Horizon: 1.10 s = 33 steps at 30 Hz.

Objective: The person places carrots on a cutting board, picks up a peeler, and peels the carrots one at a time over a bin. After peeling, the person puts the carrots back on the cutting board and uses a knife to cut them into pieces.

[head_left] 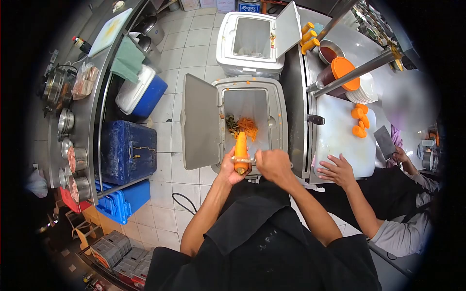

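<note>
My left hand [228, 169] is closed around a carrot [241, 144], held over an open grey bin with its stem end toward me. In my right hand [274, 167], a closed fist, is the handle of a peeler [238, 159]. Its head lies across the carrot near the stem end. Orange carrot peels [248, 127] and some dark green scraps lie inside the grey bin [281, 114], whose lid is swung to the left. My right fist hides most of the peeler's handle.
A white bin [225, 58] stands beyond. At right, a co-worker's hand [337, 170] rests on a white cutting board [335, 131] with several carrot pieces [359, 114]; the other hand holds a cleaver [385, 141]. Blue containers [127, 153] sit under the left steel counter.
</note>
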Available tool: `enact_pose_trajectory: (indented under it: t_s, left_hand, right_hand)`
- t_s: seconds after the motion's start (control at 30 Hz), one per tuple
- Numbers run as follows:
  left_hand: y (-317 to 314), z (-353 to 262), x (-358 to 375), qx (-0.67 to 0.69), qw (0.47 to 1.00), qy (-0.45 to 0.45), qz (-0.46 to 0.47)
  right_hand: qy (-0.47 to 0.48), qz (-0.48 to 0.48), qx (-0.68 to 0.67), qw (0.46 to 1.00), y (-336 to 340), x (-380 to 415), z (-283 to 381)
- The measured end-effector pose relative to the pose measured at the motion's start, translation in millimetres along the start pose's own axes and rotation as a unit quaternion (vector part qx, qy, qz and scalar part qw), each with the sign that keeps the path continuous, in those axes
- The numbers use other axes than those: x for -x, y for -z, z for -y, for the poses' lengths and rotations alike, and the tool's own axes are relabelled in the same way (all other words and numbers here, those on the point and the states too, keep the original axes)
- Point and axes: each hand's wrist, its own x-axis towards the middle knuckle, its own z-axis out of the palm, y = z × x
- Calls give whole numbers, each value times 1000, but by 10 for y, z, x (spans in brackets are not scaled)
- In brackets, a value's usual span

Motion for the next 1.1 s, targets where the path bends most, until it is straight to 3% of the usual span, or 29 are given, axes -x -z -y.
enact_pose_trajectory:
  t_s: [0.03,0.13,0.27,0.37,0.43,0.53,0.6,0.67,0.73,0.9,1.03,1.1]
  left_hand:
    - [-57,14,-13,-1,1000,4,1]
    - [-144,63,-5,1,999,-15,-39]
    - [-51,17,-13,-15,1000,2,3]
    - [79,14,17,15,999,32,18]
    - [58,-23,65,27,998,44,20]
    - [51,-3,158,38,997,56,49]
    - [66,31,157,-17,998,-8,-52]
    - [239,-15,91,-4,999,6,-32]
    - [310,-12,42,8,1000,23,-12]
    - [61,57,-15,2,997,6,-74]
    - [68,94,4,-25,998,-7,-61]
    - [80,118,17,-57,998,1,-6]
  right_hand:
    - [54,-21,6,998,18,56,41]
    - [47,-17,-11,999,0,65,13]
    - [90,-57,23,994,-352,-195,-256]
    - [9,-48,13,999,-772,-511,-601]
    - [-153,-1,-66,986,-895,-637,-754]
    - [-221,2,-91,971,-862,-593,-870]
    - [-219,6,-90,972,-804,-516,-881]
    - [-220,10,-88,972,-614,-365,-722]
    - [-100,1,-45,994,-211,-170,-310]
    - [37,-22,-11,999,-63,171,96]
    - [73,-17,17,997,-83,166,17]
    - [59,-31,22,998,-240,64,-109]
